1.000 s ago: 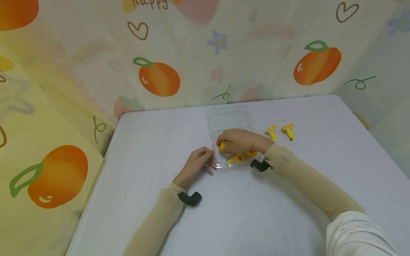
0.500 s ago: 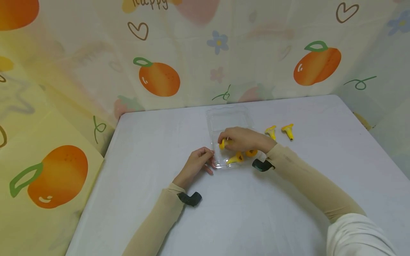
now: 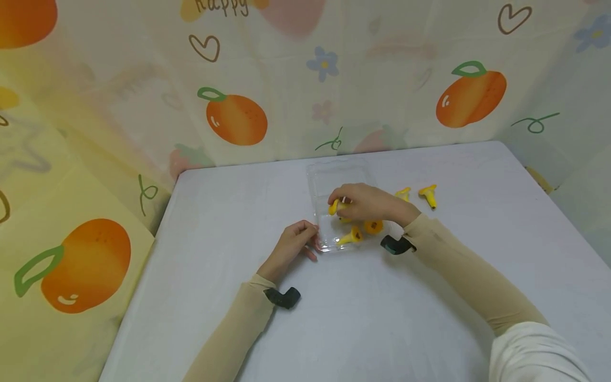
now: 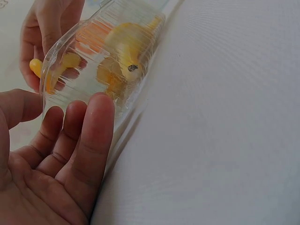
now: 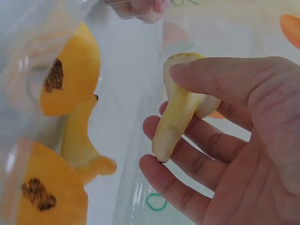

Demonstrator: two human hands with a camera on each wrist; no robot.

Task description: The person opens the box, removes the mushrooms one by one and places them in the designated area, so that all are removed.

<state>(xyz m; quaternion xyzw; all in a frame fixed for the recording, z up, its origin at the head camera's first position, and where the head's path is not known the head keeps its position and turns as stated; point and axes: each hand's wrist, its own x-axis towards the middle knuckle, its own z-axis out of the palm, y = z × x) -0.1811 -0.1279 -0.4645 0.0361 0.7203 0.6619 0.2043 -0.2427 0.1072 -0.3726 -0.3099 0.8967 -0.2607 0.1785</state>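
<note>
the yellow mushroom (image 5: 172, 125) pinched by the right hand (image 3: 366, 202) could be dislodged against the box (image 3: 328, 234) held by the left hand (image 3: 292, 241).

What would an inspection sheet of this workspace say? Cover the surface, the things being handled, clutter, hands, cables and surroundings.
Surface: table white, no spill seen.
Box: clear, lid open on the far side.
Yellow pieces in box: at least two.
Yellow pieces on table: two, right of the box, the nearer one partly hidden.
Clutter: nothing seen.
Right hand: holds a yellow piece.
Left hand: at the box's near left corner; whether it grips is unclear.
Cables: nothing seen.
Surroundings: backdrop printed with oranges, hearts and flowers.
</note>
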